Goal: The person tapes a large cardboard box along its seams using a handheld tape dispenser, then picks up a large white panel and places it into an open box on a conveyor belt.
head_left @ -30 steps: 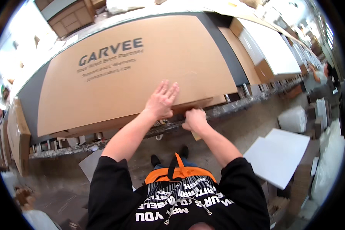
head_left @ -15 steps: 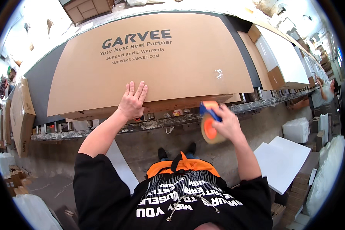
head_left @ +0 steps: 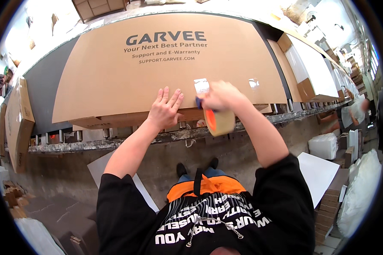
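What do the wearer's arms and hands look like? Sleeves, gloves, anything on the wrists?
Loose black sleeves end around the elbows; both forearms are bare. Left hand ungloved, right hand too, though blurred. No watch or bracelet visible.

A new shiny strip of tape (head_left: pixel 201 86) can now be seen on the big brown box (head_left: pixel 115 83), just above the middle of the frame. Half a second ago, only the shiny patch (head_left: pixel 253 83) farther right could be seen. The right hand (head_left: pixel 221 95) has been brought up and left, from below the box's near edge to over it, and the tape roll (head_left: pixel 220 123) has been carried along. The left hand (head_left: pixel 164 111) has been moved left along the box since one second ago. At the lower right, more of the white board (head_left: pixel 319 174) is now covered by the right sleeve (head_left: pixel 285 191).
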Tool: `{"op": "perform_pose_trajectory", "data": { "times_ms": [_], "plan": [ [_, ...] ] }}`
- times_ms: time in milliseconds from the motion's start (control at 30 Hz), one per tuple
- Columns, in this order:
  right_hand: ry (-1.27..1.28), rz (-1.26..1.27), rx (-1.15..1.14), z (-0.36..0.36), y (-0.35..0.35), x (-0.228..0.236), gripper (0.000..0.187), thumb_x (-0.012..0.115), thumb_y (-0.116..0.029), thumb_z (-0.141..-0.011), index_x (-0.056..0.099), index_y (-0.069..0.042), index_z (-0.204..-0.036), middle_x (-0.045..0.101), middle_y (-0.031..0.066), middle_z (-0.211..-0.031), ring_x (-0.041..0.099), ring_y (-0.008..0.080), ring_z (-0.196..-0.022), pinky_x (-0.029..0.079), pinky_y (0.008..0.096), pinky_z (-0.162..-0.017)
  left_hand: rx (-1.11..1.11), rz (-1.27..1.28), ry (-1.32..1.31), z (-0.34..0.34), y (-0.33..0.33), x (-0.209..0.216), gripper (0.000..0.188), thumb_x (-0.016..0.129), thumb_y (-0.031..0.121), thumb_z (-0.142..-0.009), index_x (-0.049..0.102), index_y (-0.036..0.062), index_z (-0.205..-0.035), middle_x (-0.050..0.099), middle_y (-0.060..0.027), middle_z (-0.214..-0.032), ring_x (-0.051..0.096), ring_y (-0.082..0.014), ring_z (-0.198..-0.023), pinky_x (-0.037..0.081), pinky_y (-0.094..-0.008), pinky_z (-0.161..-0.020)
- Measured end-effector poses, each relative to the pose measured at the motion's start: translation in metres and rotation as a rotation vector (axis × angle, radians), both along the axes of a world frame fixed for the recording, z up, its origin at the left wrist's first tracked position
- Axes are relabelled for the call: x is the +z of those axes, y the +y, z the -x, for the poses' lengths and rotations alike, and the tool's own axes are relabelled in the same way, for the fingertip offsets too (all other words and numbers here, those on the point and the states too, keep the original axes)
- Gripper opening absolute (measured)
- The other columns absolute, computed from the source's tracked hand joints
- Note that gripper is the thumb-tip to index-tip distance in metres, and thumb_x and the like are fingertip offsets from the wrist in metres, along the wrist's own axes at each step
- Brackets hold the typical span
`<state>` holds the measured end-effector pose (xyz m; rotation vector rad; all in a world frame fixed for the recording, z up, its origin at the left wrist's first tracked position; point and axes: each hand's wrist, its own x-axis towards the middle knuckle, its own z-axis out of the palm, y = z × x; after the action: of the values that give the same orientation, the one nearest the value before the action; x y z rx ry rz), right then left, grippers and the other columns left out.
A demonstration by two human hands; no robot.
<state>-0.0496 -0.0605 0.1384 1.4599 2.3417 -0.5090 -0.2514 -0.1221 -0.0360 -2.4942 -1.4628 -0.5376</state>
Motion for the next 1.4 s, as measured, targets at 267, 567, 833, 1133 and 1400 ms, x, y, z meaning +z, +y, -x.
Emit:
{"op": "perform_pose_trajectory", "data": {
  "times_ms": [267,567,833,1133,1400],
  "plan": [
    [-0.122,0.053,-0.174,0.007,-0.061,-0.081,0.039,0.065,-0.031,-0.071,0.074,-0.007,-0.101,0.072,0.0141,-0.099,0.07,0.0278,-0.095,0.057,0.039,-0.083,-0.028,-0.03,0.008,-0.009,0.008,0.002,0.076,0.076,0.039,-0.07,0.053,0.0058,-0.135,0.049,-0.0135,-0.143,0.042,-0.0478,-0.131,0.031,-0.0566,-0.111],
    [0.605,0.41,-0.069,-0.053,-0.066,-0.062,0.058,0.066,-0.015,-0.064,0.065,-0.003,-0.121,0.07,0.017,-0.103,0.067,0.0261,-0.097,0.052,0.0345,-0.089,0.056,-0.004,-0.057,0.004,-0.011,-0.004,0.082,0.079,0.037,-0.065,0.052,0.0065,-0.136,0.049,-0.0121,-0.143,0.042,-0.0451,-0.132,0.03,-0.0549,-0.112],
    [1.263,0.0,-0.463,-0.097,0.066,-0.092,0.046,0.062,-0.009,-0.085,0.057,0.005,-0.129,0.066,0.0089,-0.112,0.06,0.0149,-0.102,0.047,0.0297,-0.092,0.055,-0.043,-0.07,-0.011,-0.007,0.009,0.083,0.079,0.034,-0.063,0.052,0.0071,-0.137,0.049,-0.0114,-0.144,0.041,-0.0406,-0.134,0.031,-0.0516,-0.113],
    [1.944,0.049,-0.792,-0.086,0.072,-0.154,0.052,0.052,-0.021,-0.096,0.043,0.011,-0.136,0.054,0.018,-0.132,0.049,0.0213,-0.125,0.036,0.0338,-0.106,0.1,-0.019,-0.084,-0.002,-0.019,0.016,0.076,0.074,0.033,-0.066,0.054,0.0081,-0.134,0.049,-0.0091,-0.144,0.039,-0.0384,-0.137,0.03,-0.0501,-0.114],
    [1.671,-0.517,-0.84,-0.05,-0.032,-0.154,0.057,0.054,-0.006,-0.085,0.041,0.008,-0.139,0.05,0.0177,-0.137,0.048,0.0262,-0.127,0.032,0.0381,-0.11,0.011,-0.027,-0.683,0.05,-0.064,0.053,0.041,0.081,0.025,-0.072,0.07,0.0055,-0.107,0.07,-0.0089,-0.111,0.066,-0.0264,-0.107,0.054,-0.0378,-0.092]
  ]
}}
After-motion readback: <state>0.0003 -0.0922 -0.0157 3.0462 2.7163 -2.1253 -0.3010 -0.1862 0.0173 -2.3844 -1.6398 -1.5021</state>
